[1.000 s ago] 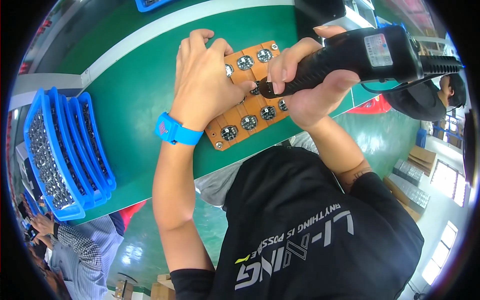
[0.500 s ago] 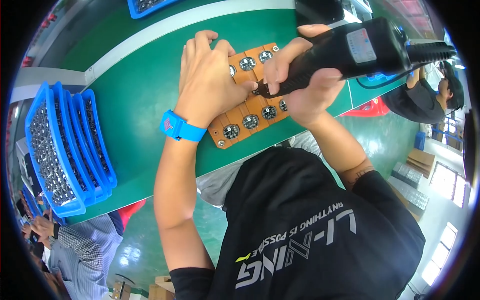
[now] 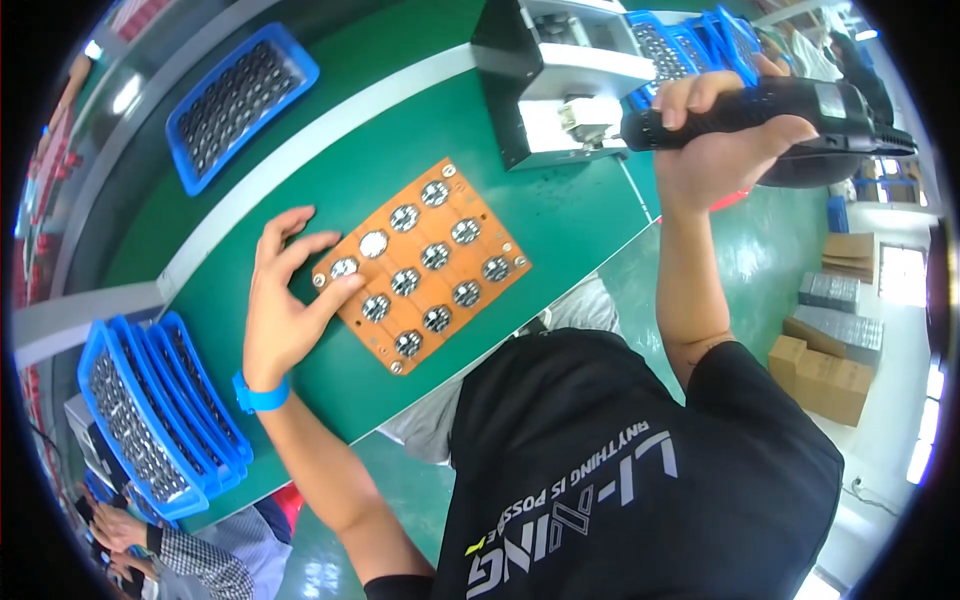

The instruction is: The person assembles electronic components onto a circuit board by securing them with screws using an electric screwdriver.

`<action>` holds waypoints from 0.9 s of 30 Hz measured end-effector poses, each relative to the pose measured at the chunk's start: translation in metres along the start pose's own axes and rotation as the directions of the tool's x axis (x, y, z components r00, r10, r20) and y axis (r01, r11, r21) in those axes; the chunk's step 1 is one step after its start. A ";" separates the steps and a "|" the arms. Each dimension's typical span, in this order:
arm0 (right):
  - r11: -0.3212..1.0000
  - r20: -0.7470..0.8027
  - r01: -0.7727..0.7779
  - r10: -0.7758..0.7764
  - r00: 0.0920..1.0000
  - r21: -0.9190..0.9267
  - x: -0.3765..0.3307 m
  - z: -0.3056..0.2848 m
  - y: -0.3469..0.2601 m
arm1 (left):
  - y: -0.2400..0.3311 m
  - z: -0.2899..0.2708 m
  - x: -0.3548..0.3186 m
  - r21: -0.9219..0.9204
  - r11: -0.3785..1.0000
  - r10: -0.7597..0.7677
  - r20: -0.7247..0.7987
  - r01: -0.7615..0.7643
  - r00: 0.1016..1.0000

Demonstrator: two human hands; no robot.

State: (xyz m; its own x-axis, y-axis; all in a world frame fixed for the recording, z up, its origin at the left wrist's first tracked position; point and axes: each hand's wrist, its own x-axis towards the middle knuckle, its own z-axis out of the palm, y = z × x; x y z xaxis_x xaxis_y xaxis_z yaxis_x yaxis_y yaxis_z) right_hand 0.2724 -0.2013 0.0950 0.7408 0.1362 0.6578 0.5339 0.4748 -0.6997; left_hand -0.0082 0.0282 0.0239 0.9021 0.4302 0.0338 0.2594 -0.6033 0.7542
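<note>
The black cylindrical driver, gripped in the right hand, has swung from the orange rectangular board on the green tabletop to the black-and-white boxy machine at one o'clock. The left hand has fingers spread, thumb at the board's nine-o'clock corner. Best hold the driver straight; its tip is indistinct.

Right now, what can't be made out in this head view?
All in the head view:
Any screw on the tip of the black driver: too small, against the bright machine.
Part of one round board: hidden by the thumb of the left hand.
Stacked blue trays: contents partly hidden by overlapping rims.
</note>
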 end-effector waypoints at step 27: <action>0.867 0.369 -0.460 0.369 0.853 0.195 -0.086 0.075 -0.010 | -0.015 0.005 -0.012 -0.091 0.987 0.133 0.010 -0.131 0.991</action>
State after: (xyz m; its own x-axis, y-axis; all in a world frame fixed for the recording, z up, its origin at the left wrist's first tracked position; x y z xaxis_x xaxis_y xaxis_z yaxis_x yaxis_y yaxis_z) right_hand 0.1728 -0.1525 0.0660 0.6786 0.6125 0.4054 0.0429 0.5179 -0.8543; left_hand -0.0213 0.0284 0.0092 0.9320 0.3393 0.1271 0.1062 -0.5911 0.7996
